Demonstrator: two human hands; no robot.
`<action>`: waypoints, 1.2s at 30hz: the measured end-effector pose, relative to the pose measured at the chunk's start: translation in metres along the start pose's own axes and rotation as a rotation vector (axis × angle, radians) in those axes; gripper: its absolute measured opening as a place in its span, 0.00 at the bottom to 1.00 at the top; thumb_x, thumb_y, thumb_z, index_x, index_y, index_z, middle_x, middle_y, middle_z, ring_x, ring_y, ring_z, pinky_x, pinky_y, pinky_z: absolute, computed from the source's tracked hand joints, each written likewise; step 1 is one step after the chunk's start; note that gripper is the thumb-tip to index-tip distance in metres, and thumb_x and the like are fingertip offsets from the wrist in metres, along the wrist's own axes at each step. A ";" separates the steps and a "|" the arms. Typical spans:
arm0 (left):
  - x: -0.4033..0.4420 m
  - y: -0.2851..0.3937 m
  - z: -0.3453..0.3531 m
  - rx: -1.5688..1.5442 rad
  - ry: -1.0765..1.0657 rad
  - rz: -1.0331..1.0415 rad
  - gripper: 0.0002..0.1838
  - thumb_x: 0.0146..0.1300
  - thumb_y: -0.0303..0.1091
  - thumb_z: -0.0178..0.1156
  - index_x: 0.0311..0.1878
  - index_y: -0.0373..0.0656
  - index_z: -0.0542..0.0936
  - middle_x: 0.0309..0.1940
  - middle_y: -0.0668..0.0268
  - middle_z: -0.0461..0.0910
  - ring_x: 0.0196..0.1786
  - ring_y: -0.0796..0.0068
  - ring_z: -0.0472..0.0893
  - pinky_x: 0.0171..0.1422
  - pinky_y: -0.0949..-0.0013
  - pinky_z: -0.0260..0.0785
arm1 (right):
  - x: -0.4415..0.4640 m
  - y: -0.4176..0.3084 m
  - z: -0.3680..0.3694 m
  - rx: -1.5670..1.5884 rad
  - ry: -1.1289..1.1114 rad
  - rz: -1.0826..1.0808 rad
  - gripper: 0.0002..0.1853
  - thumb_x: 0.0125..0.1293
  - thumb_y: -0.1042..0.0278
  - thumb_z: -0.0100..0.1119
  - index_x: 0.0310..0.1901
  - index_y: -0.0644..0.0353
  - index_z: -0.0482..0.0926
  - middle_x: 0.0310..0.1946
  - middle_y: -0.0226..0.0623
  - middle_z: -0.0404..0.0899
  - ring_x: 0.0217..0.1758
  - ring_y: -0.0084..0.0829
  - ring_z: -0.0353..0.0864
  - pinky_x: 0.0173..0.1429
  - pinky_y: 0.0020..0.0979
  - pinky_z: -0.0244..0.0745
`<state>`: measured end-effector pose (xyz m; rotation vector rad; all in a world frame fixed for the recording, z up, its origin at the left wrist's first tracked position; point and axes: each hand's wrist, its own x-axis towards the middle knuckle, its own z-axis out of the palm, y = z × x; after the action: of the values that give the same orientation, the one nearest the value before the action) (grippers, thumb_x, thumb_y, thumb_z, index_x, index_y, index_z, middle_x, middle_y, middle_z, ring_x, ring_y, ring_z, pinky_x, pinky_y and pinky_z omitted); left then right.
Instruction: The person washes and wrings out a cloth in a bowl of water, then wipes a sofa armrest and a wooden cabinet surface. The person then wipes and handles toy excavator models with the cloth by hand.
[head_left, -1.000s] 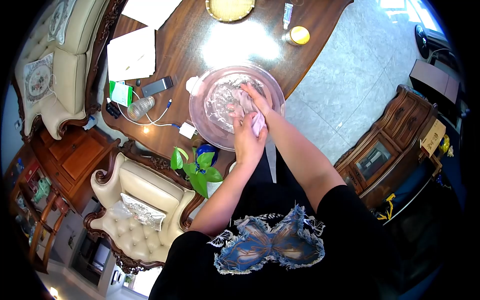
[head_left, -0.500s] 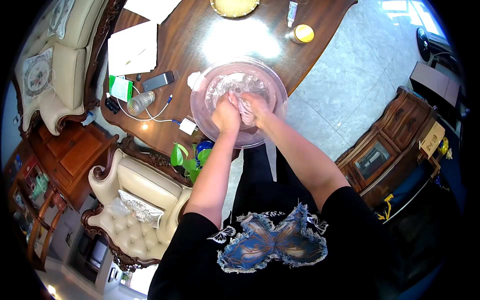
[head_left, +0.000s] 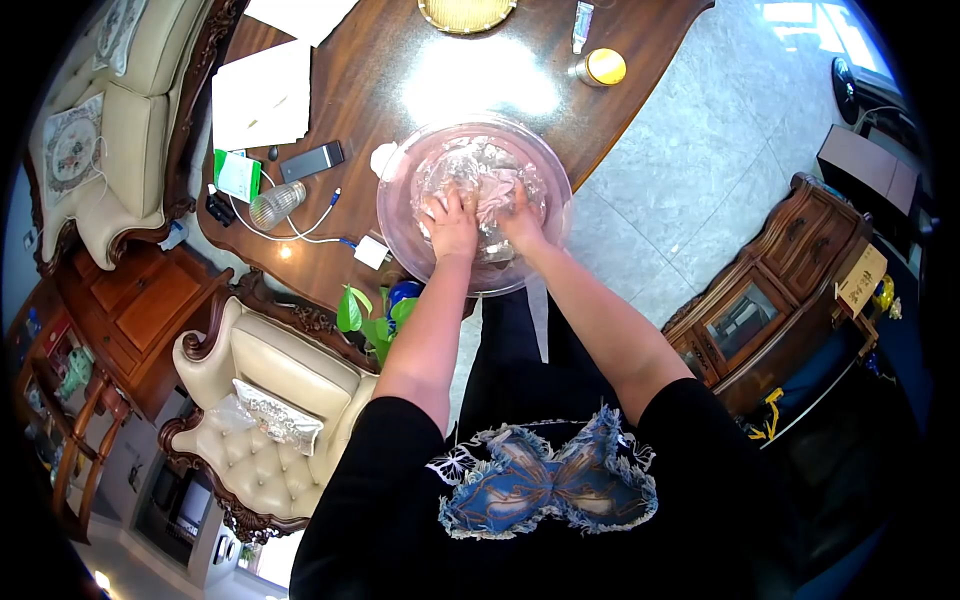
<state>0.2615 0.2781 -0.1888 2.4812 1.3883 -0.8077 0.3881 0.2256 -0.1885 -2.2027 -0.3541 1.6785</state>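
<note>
A clear, pinkish plastic basin [head_left: 393, 215] stands at the table's near edge with water in it. Inside lies a wet, crumpled pale pink cloth [head_left: 494, 192]. My left hand [head_left: 452, 224] is in the basin, palm down with its fingers spread, beside the cloth at its left. At the cloth's right side, my right hand [head_left: 520, 222] has its fingers curled against the fabric and grips it; the fingertips are partly hidden by cloth and water.
On the wooden table [head_left: 370, 90] are a woven basket [head_left: 467, 14], a yellow-lidded jar [head_left: 604, 68], a tube [head_left: 582, 27], white papers [head_left: 262, 97], a ribbed glass [head_left: 278, 206] and a white cable with a charger [head_left: 371, 252]. A leafy plant [head_left: 375, 322] stands close to my left forearm.
My hands were close together, squeezing the bunched cloth. They have moved apart; the left hand has let go and spread its fingers, and the cloth lies looser in the water.
</note>
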 end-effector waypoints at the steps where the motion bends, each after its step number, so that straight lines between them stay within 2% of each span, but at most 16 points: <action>1: 0.005 -0.001 -0.011 -0.180 -0.069 -0.091 0.36 0.67 0.36 0.59 0.78 0.66 0.63 0.76 0.48 0.55 0.72 0.33 0.63 0.74 0.38 0.60 | 0.000 -0.001 0.005 -0.001 0.000 -0.003 0.51 0.62 0.59 0.67 0.81 0.51 0.46 0.76 0.56 0.57 0.77 0.54 0.60 0.80 0.43 0.55; 2: 0.004 0.000 -0.021 -0.360 -0.135 -0.179 0.35 0.67 0.34 0.59 0.77 0.65 0.65 0.72 0.46 0.61 0.69 0.35 0.68 0.71 0.43 0.66 | -0.003 0.001 0.012 0.199 0.092 -0.075 0.46 0.64 0.56 0.66 0.79 0.51 0.52 0.72 0.51 0.64 0.74 0.49 0.65 0.77 0.41 0.59; 3: 0.003 0.010 -0.022 -0.608 0.064 -0.315 0.34 0.66 0.33 0.61 0.75 0.58 0.67 0.62 0.46 0.69 0.60 0.42 0.76 0.63 0.51 0.73 | 0.000 0.002 0.013 0.399 0.184 -0.148 0.42 0.66 0.54 0.66 0.78 0.51 0.57 0.68 0.47 0.70 0.70 0.45 0.70 0.75 0.39 0.63; 4: 0.002 0.017 -0.031 -0.608 0.067 -0.313 0.34 0.66 0.33 0.61 0.75 0.58 0.67 0.62 0.46 0.69 0.60 0.42 0.76 0.63 0.51 0.73 | 0.003 -0.001 0.009 0.400 0.184 -0.150 0.42 0.66 0.54 0.66 0.78 0.51 0.57 0.68 0.47 0.70 0.70 0.45 0.70 0.75 0.39 0.63; 6: -0.003 0.028 -0.055 -0.893 0.036 -0.369 0.34 0.63 0.36 0.63 0.73 0.50 0.68 0.63 0.42 0.68 0.57 0.42 0.79 0.64 0.51 0.73 | 0.010 -0.007 -0.002 1.122 -0.491 0.123 0.42 0.72 0.38 0.57 0.78 0.54 0.56 0.70 0.38 0.68 0.70 0.40 0.70 0.76 0.42 0.61; 7: -0.012 0.035 -0.073 -0.884 0.093 -0.323 0.32 0.62 0.34 0.64 0.70 0.43 0.71 0.58 0.44 0.72 0.52 0.42 0.80 0.61 0.50 0.74 | 0.000 -0.029 -0.016 1.117 -0.472 0.223 0.32 0.75 0.33 0.49 0.68 0.49 0.72 0.57 0.34 0.81 0.60 0.33 0.78 0.68 0.35 0.70; 10: -0.046 0.044 -0.104 -0.961 0.132 -0.156 0.25 0.63 0.34 0.63 0.64 0.42 0.76 0.49 0.48 0.78 0.53 0.45 0.80 0.60 0.53 0.73 | -0.008 -0.053 -0.036 1.247 -0.561 0.189 0.36 0.73 0.29 0.47 0.69 0.50 0.70 0.58 0.35 0.80 0.57 0.34 0.80 0.67 0.35 0.73; 14: -0.076 0.052 -0.134 -1.048 0.193 -0.069 0.20 0.62 0.30 0.63 0.57 0.38 0.79 0.46 0.48 0.80 0.52 0.47 0.81 0.59 0.53 0.74 | 0.013 -0.043 -0.017 1.268 -0.546 0.223 0.37 0.71 0.33 0.55 0.69 0.53 0.65 0.53 0.44 0.78 0.47 0.41 0.85 0.56 0.47 0.84; 15: -0.080 0.053 -0.137 -1.058 0.189 -0.066 0.18 0.62 0.29 0.63 0.56 0.38 0.79 0.47 0.49 0.80 0.52 0.47 0.81 0.58 0.53 0.74 | 0.012 -0.047 -0.018 1.313 -0.612 0.278 0.37 0.74 0.41 0.57 0.75 0.53 0.58 0.65 0.49 0.71 0.57 0.51 0.83 0.52 0.59 0.83; 18: -0.081 0.054 -0.143 -1.094 0.145 -0.080 0.16 0.62 0.30 0.63 0.53 0.36 0.80 0.47 0.50 0.82 0.51 0.48 0.82 0.57 0.54 0.74 | 0.048 -0.007 0.012 1.257 -0.680 0.066 0.28 0.75 0.49 0.60 0.68 0.54 0.68 0.56 0.44 0.77 0.48 0.42 0.84 0.46 0.52 0.84; 19: -0.077 0.054 -0.139 -1.019 0.157 -0.103 0.16 0.63 0.33 0.63 0.52 0.37 0.80 0.47 0.50 0.82 0.50 0.47 0.82 0.56 0.53 0.75 | 0.044 -0.003 0.014 1.201 -0.560 0.062 0.19 0.73 0.47 0.62 0.50 0.55 0.78 0.36 0.33 0.81 0.38 0.32 0.83 0.37 0.36 0.79; 22: -0.064 0.057 -0.127 -0.888 0.196 -0.155 0.15 0.66 0.38 0.61 0.50 0.39 0.81 0.45 0.50 0.82 0.47 0.46 0.83 0.53 0.52 0.75 | 0.042 0.001 0.017 0.877 -0.342 -0.111 0.18 0.75 0.47 0.58 0.49 0.55 0.80 0.36 0.33 0.81 0.35 0.30 0.80 0.36 0.35 0.76; 27: -0.039 0.051 -0.108 -0.812 0.225 -0.199 0.12 0.69 0.41 0.57 0.44 0.43 0.82 0.39 0.50 0.83 0.43 0.43 0.83 0.48 0.48 0.75 | 0.029 0.001 0.017 1.094 -0.326 0.192 0.24 0.76 0.42 0.52 0.46 0.60 0.81 0.36 0.38 0.81 0.36 0.34 0.80 0.39 0.43 0.75; 30: -0.022 0.034 -0.087 -0.794 0.281 -0.237 0.12 0.71 0.41 0.55 0.40 0.44 0.81 0.35 0.50 0.83 0.41 0.43 0.82 0.45 0.47 0.73 | 0.000 -0.032 0.004 1.023 -0.289 0.332 0.20 0.72 0.52 0.55 0.43 0.65 0.82 0.34 0.42 0.82 0.33 0.37 0.81 0.39 0.42 0.76; 34: -0.018 0.005 -0.084 -0.888 0.314 -0.198 0.15 0.73 0.47 0.55 0.41 0.46 0.81 0.33 0.50 0.82 0.40 0.44 0.82 0.44 0.49 0.72 | -0.006 -0.043 -0.009 0.758 -0.131 0.106 0.20 0.70 0.55 0.57 0.41 0.68 0.83 0.34 0.44 0.83 0.34 0.36 0.83 0.39 0.38 0.78; 36: -0.019 -0.007 -0.089 -0.898 0.278 -0.380 0.14 0.70 0.49 0.62 0.43 0.47 0.82 0.32 0.53 0.83 0.39 0.47 0.83 0.44 0.51 0.72 | -0.015 -0.051 -0.022 0.898 -0.073 0.104 0.18 0.70 0.59 0.61 0.48 0.68 0.82 0.37 0.43 0.84 0.38 0.33 0.83 0.43 0.36 0.78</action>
<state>0.2802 0.3048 -0.1032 1.6797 1.8065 0.1503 0.4058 0.2633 -0.1492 -1.4980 0.4367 1.5327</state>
